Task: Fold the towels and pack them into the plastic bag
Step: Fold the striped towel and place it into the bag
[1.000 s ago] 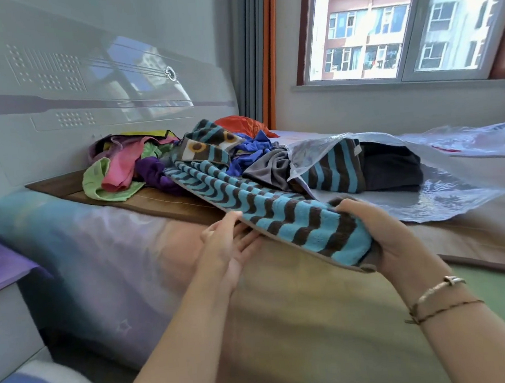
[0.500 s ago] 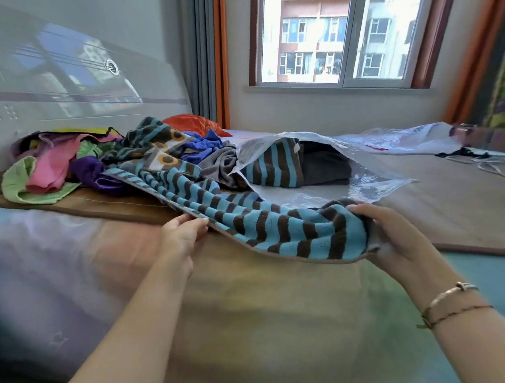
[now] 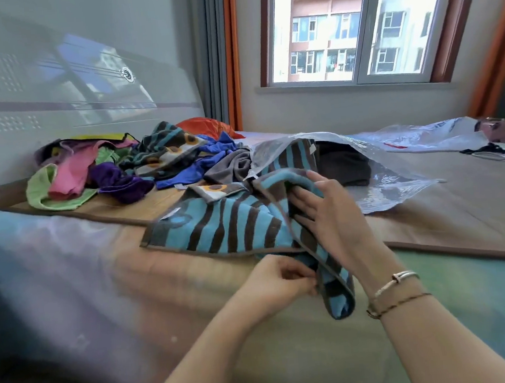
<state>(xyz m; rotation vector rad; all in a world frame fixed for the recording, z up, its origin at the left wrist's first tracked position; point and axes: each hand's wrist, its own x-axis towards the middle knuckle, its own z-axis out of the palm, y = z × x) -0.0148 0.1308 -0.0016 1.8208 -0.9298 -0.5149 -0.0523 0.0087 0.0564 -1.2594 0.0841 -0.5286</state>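
Lying partly folded across the near edge of the bed, the blue-and-brown striped terry towel (image 3: 230, 229) runs its long axis from the far left toward the near right, with one doubled end drooping down toward me. My left hand (image 3: 278, 283) pinches the brown-trimmed hem of that drooping end, fingers curled together on the cloth. My right hand (image 3: 327, 212) rests on the upper fold, fingers straight and slightly apart, tips tucked under the raised blue edge; two bracelets (image 3: 396, 288) sit at that wrist. Just behind the towel, the clear plastic bag (image 3: 396, 192) lies flat with its mouth facing left; a second striped towel and a dark folded cloth (image 3: 346, 165) show inside it. To the left, a loose pile of coloured cloths (image 3: 116, 168) in green, pink, purple, blue and orange covers the woven tan bed mat (image 3: 447, 221). A pastel sheet (image 3: 70, 266) covers the near mattress edge. A glossy grey headboard (image 3: 70, 84) stands at left, and a window (image 3: 353, 26) with orange curtains faces apartment buildings.
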